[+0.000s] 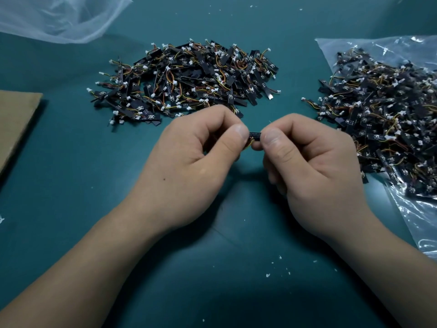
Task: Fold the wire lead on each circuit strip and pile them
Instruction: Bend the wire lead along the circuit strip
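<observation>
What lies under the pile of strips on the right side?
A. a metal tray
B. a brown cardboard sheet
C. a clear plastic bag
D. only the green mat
C: the right pile rests on a clear plastic bag, whose shiny wrinkled edge shows around it; the cardboard lies far left.

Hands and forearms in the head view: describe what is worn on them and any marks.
The left hand and right hand are bare: no gloves, rings or wristbands. The left forearm and right forearm show no sleeves up to the frame edge. Thumbnails are short and unpainted. A small dark spot marks the left hand's back.
</observation>
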`<state>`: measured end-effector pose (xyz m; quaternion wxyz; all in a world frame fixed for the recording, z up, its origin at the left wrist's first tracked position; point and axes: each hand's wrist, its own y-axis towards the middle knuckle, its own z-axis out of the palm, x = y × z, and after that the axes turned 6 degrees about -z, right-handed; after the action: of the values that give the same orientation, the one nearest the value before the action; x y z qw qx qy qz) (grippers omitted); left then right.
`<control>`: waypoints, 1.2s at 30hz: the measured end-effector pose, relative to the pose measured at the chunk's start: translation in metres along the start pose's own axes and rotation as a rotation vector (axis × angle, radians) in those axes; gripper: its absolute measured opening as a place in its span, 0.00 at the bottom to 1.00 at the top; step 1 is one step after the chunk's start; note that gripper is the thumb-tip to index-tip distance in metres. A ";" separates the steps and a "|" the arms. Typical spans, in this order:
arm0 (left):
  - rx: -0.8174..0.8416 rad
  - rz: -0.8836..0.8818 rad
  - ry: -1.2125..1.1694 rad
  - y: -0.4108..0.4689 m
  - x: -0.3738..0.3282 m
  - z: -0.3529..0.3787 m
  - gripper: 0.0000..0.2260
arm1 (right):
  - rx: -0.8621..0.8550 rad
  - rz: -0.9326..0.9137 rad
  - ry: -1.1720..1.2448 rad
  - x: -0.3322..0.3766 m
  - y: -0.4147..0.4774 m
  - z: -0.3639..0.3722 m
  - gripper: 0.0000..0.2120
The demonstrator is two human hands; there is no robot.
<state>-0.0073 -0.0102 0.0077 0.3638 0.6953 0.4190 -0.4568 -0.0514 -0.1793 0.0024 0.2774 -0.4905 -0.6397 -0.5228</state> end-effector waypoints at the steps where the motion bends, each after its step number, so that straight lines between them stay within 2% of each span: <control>1: -0.011 0.006 0.009 0.000 0.000 0.000 0.10 | 0.001 0.003 0.003 0.000 0.000 0.000 0.12; 8: -0.062 -0.001 -0.015 0.001 0.002 0.002 0.11 | 0.165 0.062 0.005 -0.001 0.002 -0.002 0.17; 15: -0.006 0.008 -0.027 -0.001 -0.001 0.000 0.11 | 0.162 0.071 0.061 -0.001 0.002 -0.002 0.15; 19: 0.050 0.001 -0.090 -0.002 -0.003 0.000 0.08 | 0.122 0.077 0.057 -0.001 0.003 -0.003 0.15; 26: 0.012 -0.003 -0.029 -0.001 -0.002 0.000 0.09 | 0.135 0.081 0.036 -0.001 0.002 -0.001 0.14; 36: 0.049 -0.016 -0.056 -0.001 -0.003 -0.002 0.09 | 0.164 0.061 0.057 0.002 0.001 -0.003 0.13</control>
<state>-0.0083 -0.0086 0.0114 0.3547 0.6875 0.4028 -0.4892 -0.0516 -0.1817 0.0053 0.3504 -0.4703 -0.6570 -0.4737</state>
